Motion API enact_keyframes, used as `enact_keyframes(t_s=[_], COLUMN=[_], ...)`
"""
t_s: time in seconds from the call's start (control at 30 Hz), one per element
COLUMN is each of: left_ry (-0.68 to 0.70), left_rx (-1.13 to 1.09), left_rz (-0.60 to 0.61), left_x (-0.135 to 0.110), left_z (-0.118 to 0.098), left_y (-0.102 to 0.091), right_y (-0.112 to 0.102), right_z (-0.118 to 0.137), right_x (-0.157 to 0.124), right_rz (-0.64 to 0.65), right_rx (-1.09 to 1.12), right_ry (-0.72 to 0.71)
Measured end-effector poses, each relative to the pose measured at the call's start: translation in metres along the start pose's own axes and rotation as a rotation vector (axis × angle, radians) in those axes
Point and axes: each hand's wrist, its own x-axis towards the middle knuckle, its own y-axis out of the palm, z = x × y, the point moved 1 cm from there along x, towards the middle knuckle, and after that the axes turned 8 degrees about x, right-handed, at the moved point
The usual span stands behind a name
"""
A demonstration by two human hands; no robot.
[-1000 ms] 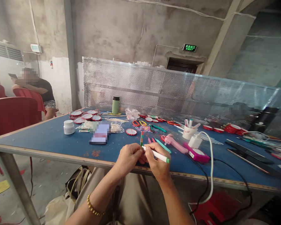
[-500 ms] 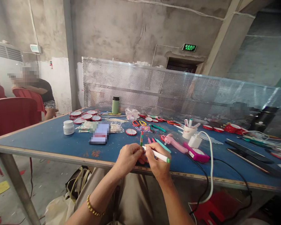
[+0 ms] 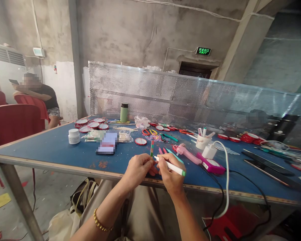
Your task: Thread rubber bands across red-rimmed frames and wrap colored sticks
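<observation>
Between its thumb and fingers, my left hand (image 3: 138, 169) pinches a narrow flat stick (image 3: 152, 149) that stands upright, banded in red and green. My right hand (image 3: 172, 175) grips a white marker pen (image 3: 171, 166) with a green end, its tip pointing left at the lower part of the stick. Whether the tip touches the stick I cannot tell. Both hands are over the front edge of the blue table (image 3: 75, 157). Just beyond them lie a pink pen (image 3: 160, 150) and a turquoise pen (image 3: 174, 155).
A phone (image 3: 107, 143) and a white jar (image 3: 74, 136) lie to the left. Further back are round red-rimmed discs (image 3: 93, 125), a green bottle (image 3: 124, 113) and pliers (image 3: 170, 137). On the right are a pink glue gun (image 3: 189, 154), a paper cup (image 3: 202, 142) and cables. A person (image 3: 43, 95) sits at far left.
My right hand has shifted slightly to the right with the marker, so its tip is a little further from the stick. My left hand holds the stick almost still.
</observation>
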Motion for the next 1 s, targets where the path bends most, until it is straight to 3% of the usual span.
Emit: enact_keyframes(t_s=[1.0], left_ry=[-0.013], left_rx=[0.061], left_rz=[-0.024], left_x=[-0.0014], left_z=[-0.0075], left_y=[-0.0025], right_y=[0.0015], right_z=[0.004], right_x=[0.0033], right_rz=[0.04], right_rx=[-0.047], right_ry=[-0.124])
